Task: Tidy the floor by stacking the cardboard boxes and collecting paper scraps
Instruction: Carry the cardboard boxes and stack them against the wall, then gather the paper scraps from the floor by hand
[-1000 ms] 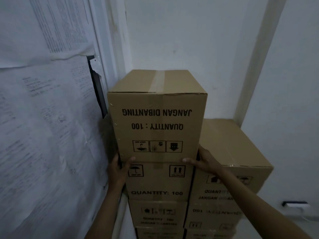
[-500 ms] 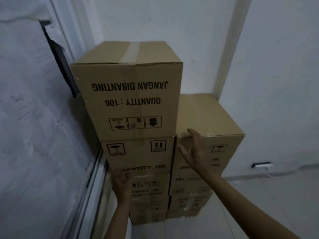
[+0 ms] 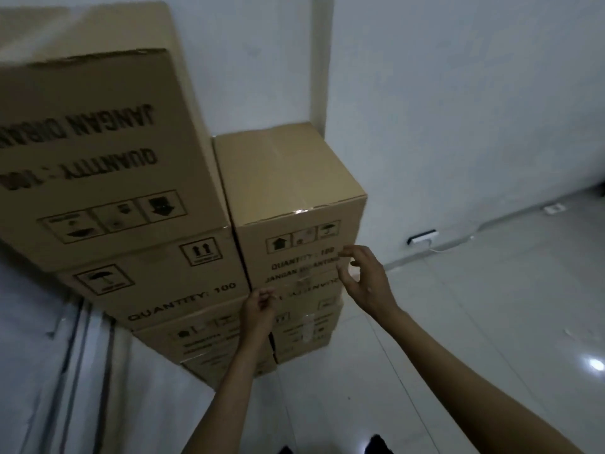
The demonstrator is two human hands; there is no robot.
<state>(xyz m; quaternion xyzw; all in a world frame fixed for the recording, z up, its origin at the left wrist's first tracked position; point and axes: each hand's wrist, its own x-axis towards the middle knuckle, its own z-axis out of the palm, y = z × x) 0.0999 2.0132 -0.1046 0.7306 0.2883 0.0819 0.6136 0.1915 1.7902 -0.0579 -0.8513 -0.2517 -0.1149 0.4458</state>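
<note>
Two stacks of brown cardboard boxes stand in the room's corner. The left stack is taller, and its top box point(image 3: 98, 142) carries upside-down print. The right stack's top box point(image 3: 288, 191) is lower and sealed with clear tape. My left hand point(image 3: 258, 309) hangs in front of the gap between the stacks, fingers loosely curled, holding nothing. My right hand point(image 3: 363, 280) hovers in front of the right stack's upper boxes with fingers relaxed and spread, touching nothing that I can tell. No paper scraps show.
A white wall point(image 3: 458, 109) with a vertical pillar edge backs the boxes. Glossy white floor tiles point(image 3: 474, 322) spread to the right. A power strip point(image 3: 422, 237) with a white cable lies along the baseboard. A floor track point(image 3: 75, 355) runs at the left.
Both hands have let go of the top left box and dropped lower, away from the stacks. The view has swung right and down, so the paper-covered wall at the left is gone.
</note>
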